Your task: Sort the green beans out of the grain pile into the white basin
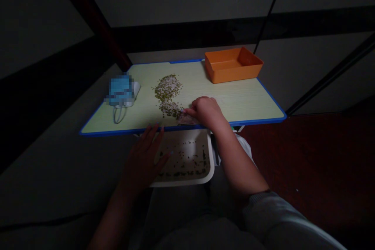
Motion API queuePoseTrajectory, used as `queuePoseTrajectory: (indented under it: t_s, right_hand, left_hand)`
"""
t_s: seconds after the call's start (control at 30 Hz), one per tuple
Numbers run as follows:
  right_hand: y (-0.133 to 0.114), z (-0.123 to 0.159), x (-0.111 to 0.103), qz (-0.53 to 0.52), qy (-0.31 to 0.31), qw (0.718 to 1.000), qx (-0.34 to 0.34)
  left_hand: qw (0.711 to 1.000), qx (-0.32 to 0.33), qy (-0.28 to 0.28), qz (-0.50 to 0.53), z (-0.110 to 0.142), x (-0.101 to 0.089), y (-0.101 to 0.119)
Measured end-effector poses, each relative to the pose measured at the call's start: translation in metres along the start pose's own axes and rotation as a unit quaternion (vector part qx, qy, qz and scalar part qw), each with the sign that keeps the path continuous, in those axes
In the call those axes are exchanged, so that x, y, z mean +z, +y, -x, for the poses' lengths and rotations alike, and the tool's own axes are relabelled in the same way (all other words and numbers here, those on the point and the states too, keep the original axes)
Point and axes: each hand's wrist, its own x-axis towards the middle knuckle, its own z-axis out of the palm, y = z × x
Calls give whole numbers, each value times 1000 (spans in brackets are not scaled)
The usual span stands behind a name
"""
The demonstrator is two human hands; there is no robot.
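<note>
My right hand [205, 111] is closed over the near edge of the table, its fingers curled round a thin, pale pinkish piece [187, 119] that lies against the tabletop. What kind of thing this piece is, I cannot make out. Just left of it lies a pile of small green and whitish grains [169, 93], spread in two joined patches. Below the table edge, my left hand [149, 150] is open with fingers spread, over the left side of a white tray [211, 168]. Scattered dark bits lie in that tray, mostly along its near and right sides.
The pale tabletop [234, 103] has a blue rim. An orange rectangular bin [237, 72] stands at its back right. At the left lies a blurred blue-and-white object [121, 90] with a looped cord. Dark-banded wall panels [181, 4] rise behind the table.
</note>
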Motion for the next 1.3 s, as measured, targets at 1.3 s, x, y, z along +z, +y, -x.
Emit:
queuePoseTrajectory:
  t_s: [1.3]
  right_hand:
    - [-9, 1, -2, -10, -2, 999, -34]
  left_hand:
    - [1000, 3, -1, -3, 0, 0, -1]
